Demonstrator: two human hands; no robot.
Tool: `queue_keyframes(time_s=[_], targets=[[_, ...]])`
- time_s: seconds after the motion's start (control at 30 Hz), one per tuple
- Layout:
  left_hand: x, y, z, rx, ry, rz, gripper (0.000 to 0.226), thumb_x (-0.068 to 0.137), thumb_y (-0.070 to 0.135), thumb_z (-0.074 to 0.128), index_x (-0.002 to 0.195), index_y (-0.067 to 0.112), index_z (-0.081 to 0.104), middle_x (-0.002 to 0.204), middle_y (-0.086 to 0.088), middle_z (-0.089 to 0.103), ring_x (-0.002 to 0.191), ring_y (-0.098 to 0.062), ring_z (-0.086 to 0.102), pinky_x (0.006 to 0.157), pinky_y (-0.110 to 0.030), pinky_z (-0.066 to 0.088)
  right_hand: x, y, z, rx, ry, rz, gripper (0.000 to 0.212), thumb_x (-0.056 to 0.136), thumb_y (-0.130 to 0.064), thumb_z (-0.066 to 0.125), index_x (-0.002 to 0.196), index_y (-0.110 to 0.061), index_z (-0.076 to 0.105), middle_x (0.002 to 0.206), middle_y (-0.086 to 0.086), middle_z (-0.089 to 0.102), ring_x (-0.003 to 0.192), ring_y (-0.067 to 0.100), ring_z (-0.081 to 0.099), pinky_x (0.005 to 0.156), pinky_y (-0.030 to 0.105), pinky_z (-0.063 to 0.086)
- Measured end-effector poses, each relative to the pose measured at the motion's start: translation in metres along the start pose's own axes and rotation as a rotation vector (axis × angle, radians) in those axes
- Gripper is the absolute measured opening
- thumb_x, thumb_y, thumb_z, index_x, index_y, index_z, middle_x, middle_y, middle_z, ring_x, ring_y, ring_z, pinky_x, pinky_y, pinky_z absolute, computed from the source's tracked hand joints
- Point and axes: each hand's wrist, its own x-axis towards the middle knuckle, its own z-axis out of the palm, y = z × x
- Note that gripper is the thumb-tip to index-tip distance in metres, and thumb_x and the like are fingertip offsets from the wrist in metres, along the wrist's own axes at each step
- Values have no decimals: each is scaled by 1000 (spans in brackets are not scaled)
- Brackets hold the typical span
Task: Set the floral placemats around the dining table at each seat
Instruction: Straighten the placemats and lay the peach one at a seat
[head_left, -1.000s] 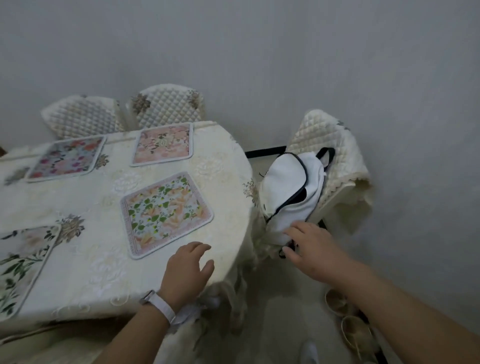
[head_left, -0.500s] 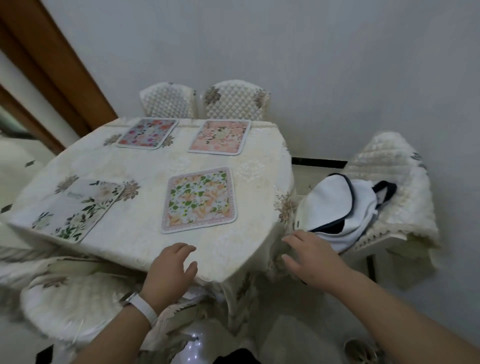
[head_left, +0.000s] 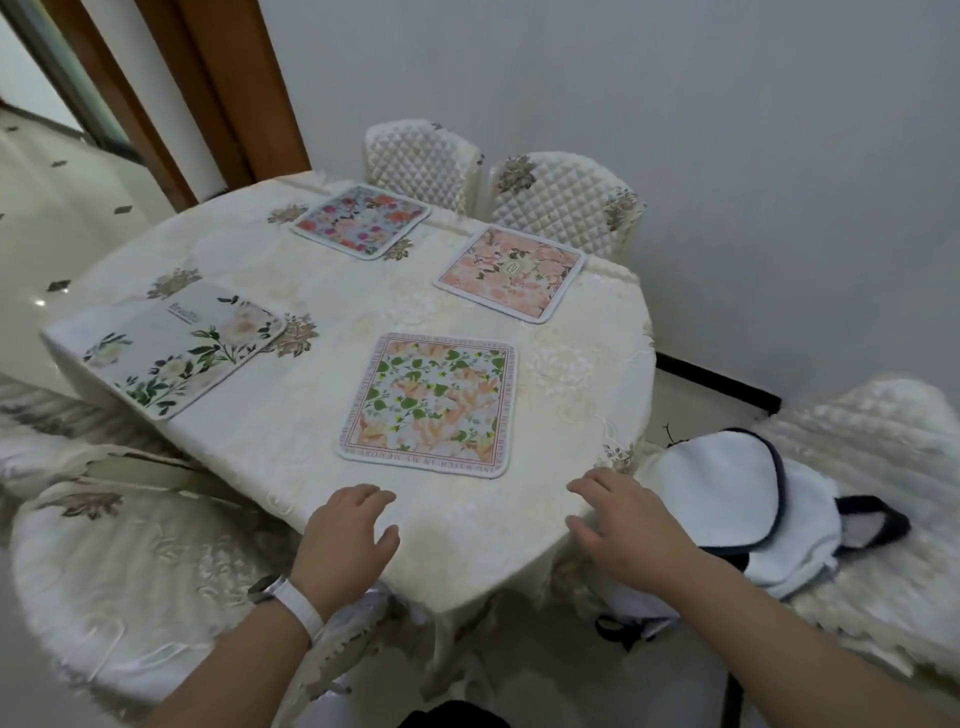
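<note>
A table (head_left: 311, 415) covered with a cream embroidered tablecloth (head_left: 587, 364) stands close to a grey wall. Two quilted chairs (head_left: 563, 202) stand side by side at the far edge, a third covered chair (head_left: 114, 571) stands at the near left, and a fourth chair (head_left: 883, 441) at the right carries a white bag (head_left: 727, 493) with dark trim. A wooden door frame (head_left: 223, 88) rises at the upper left. Four placemats lie flat on the table, well apart from one another. The green-leaf placemat (head_left: 431, 405), with orange blooms and a lettered border, lies nearest the person. The pink placemat (head_left: 511, 273) and the blue-and-red placemat (head_left: 362, 221) lie before the two far chairs. The white placemat (head_left: 182, 348), printed with green stems, lies at the left edge. The left hand (head_left: 345, 540), with a white wristband (head_left: 291, 605), and the right hand (head_left: 628, 530) lie at the near table edge, fingers relaxed and spread, grasping nothing.
</note>
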Motion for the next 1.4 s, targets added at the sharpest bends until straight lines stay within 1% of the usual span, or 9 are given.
queue_keyframes(time_s=[0.3,0.43,0.57,0.77,0.83,0.93,1.0,1.23,1.4], targets=[[75,-29,28,55,-144,-50,51,78,39,48,122,19,65,121,-1,64,113,-26,57,88,-39,50,79,22,-8,20,-46,62,47,95,-45,45,137,-24,47,136,-8,47,118,16,48,96,34,43],[83,-41,36,76,-208,-119,48,85,39,50,129,22,57,129,2,58,119,-22,51,92,-36,44,107,16,-2,-8,-115,-1,49,95,-46,44,139,-24,45,138,-8,45,121,16,46,98,34,41],[86,-53,49,87,-260,-182,41,83,35,47,120,20,58,122,-1,59,111,-25,53,83,-36,43,160,19,0,-41,-152,-76,50,95,-47,45,139,-24,45,139,-5,45,122,19,46,97,35,41],[88,-48,51,9,-335,-356,56,89,34,48,143,21,39,156,-5,28,140,-24,31,105,-37,36,228,25,12,-20,-222,-164,49,95,-43,47,138,-21,46,137,0,48,122,23,47,96,39,43],[93,-42,52,-41,-304,-399,59,88,36,46,144,20,39,155,-7,30,140,-25,30,106,-38,37,247,31,19,-27,-266,-187,49,95,-43,48,138,-20,46,137,2,47,121,25,47,95,39,44],[99,-33,56,-83,-199,-462,66,78,45,34,137,19,48,142,-5,46,128,-24,43,95,-36,45,276,37,30,-34,-293,-212,50,94,-41,49,137,-18,47,136,6,46,121,28,47,94,41,45],[104,-28,61,-115,-147,-506,64,77,43,37,135,18,49,137,-4,48,123,-22,46,92,-33,45,298,41,36,-44,-295,-226,49,93,-39,49,136,-16,47,136,9,46,120,30,47,93,41,45],[114,1,64,-307,-39,-688,65,80,38,48,141,17,44,145,-3,42,133,-24,37,106,-36,34,373,47,43,-47,-248,-192,56,87,-41,57,135,-14,45,138,9,42,121,30,44,92,42,45],[130,21,68,-550,89,-915,42,84,23,57,125,20,60,130,3,50,124,-20,42,107,-35,35,408,45,45,-21,-270,-205,59,86,-40,57,137,-14,42,136,9,43,121,31,43,93,43,44]])
